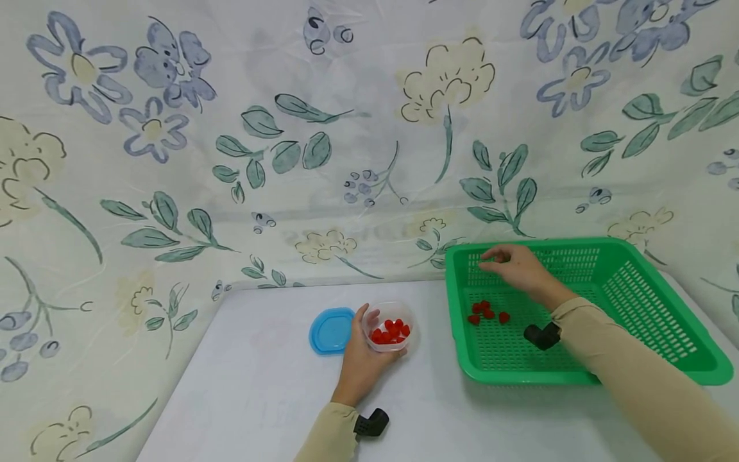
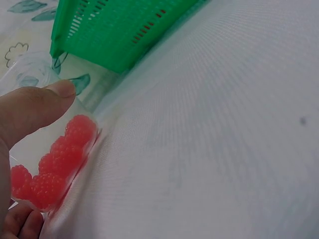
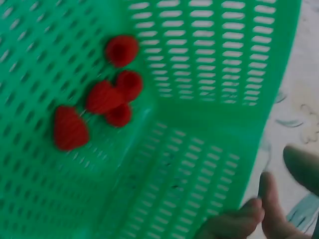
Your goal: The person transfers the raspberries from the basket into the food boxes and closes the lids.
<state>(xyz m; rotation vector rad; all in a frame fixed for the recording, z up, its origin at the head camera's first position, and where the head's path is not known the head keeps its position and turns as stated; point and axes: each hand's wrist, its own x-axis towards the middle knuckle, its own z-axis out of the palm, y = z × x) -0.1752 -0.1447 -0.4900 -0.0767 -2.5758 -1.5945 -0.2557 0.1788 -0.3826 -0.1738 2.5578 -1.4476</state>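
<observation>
My left hand (image 1: pixel 360 366) holds a small clear plastic container (image 1: pixel 398 309) upright on the table, thumb on one side and fingers on the other. Red raspberries (image 2: pixel 65 154) lie in the bottom of it, visible through its wall in the left wrist view. Over the back left part of a green basket (image 1: pixel 531 377) hovers my right hand (image 1: pixel 518 268), fingers loosely bent and holding nothing. Several more raspberries (image 3: pixel 70 128) rest on the basket floor near its left end, below that hand.
A blue lid (image 1: pixel 330 330) lies flat on the white table (image 1: pixel 254 385), left of the container and partly behind the left hand. Behind the table hangs a floral cloth (image 1: pixel 369 160). The basket's perforated walls rise around its raspberries.
</observation>
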